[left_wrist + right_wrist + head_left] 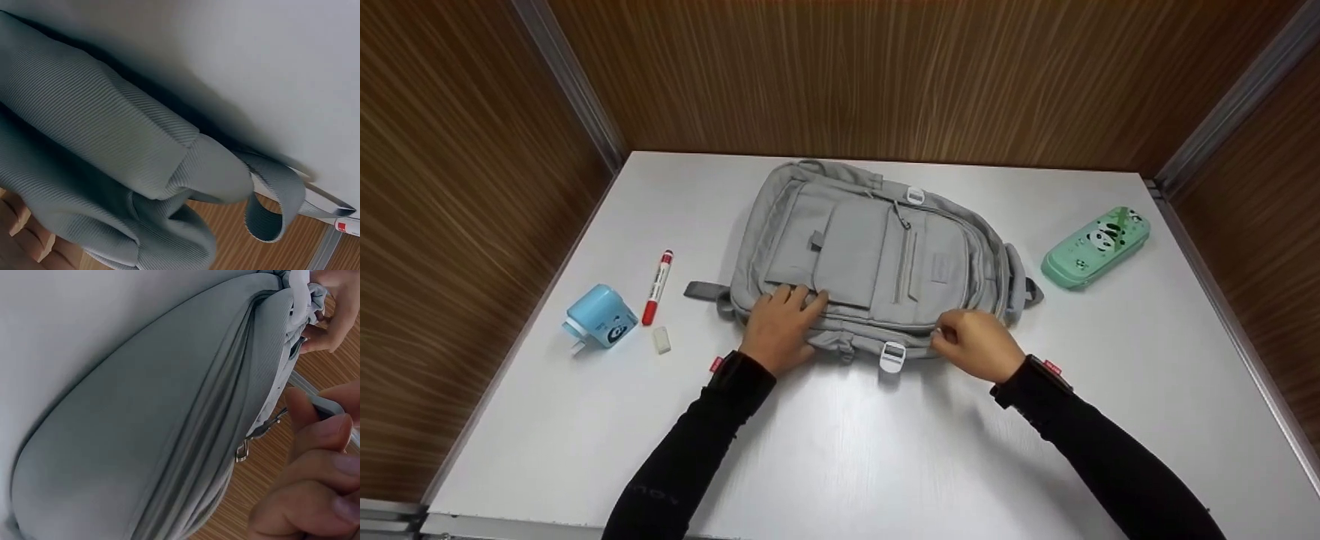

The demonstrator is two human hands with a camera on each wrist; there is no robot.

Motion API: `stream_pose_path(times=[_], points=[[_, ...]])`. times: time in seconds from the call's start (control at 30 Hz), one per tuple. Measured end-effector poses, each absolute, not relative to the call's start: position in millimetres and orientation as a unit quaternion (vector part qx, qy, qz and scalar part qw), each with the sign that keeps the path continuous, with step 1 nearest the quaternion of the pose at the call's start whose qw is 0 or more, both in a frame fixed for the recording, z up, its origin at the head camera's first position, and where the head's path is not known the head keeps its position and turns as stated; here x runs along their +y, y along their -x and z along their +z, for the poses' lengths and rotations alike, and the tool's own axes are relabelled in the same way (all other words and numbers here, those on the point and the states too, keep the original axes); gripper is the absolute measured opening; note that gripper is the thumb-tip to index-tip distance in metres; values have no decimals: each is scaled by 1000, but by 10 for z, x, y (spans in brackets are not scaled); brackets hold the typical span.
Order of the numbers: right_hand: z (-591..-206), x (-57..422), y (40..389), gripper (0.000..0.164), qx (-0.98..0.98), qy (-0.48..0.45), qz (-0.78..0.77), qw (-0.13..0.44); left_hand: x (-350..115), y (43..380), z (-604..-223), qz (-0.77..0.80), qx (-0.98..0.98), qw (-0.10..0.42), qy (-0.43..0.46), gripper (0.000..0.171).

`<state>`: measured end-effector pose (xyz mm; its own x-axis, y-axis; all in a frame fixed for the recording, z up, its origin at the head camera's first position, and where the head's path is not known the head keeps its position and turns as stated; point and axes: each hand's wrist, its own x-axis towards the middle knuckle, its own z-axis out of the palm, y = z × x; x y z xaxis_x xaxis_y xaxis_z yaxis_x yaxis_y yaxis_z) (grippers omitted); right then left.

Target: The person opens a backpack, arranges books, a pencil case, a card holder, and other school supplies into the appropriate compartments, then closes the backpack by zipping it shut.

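Zip pull (330,406) pinched by right grip (976,345); left grip (780,334), fingers extended, on backpack (851,240); buckle (892,358) between; eraser (661,340), marker (658,289), blue container (601,315) left of both, green case (1091,251) right.

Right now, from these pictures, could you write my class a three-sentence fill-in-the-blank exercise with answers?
The person's ____ hand pinches the zipper pull of the grey fabric backpack.
The oblong green case shows a black-and-white animal, a ____.
The slim white marker has a ____ cap.

Missing words: right; panda; red.
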<state>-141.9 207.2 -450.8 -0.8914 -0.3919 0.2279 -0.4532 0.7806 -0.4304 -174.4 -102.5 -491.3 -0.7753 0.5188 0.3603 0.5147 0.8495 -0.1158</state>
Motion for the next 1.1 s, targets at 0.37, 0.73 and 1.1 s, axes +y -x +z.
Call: stream_pose_path(times=[0.37, 0.73, 1.1], points=[[-4574, 1812, 1465, 19, -940, -242, 239, 37, -824, 1567, -4934, 54, -943, 209, 253, 79], [-4521, 1513, 1567, 13, -925, -271, 263, 34, -728, 1492, -4963, 45, -941, 215, 258, 81], [-4545, 1142, 1549, 11, -907, -322, 272, 3, -639, 1434, -5002, 17, -933, 254, 255, 65]])
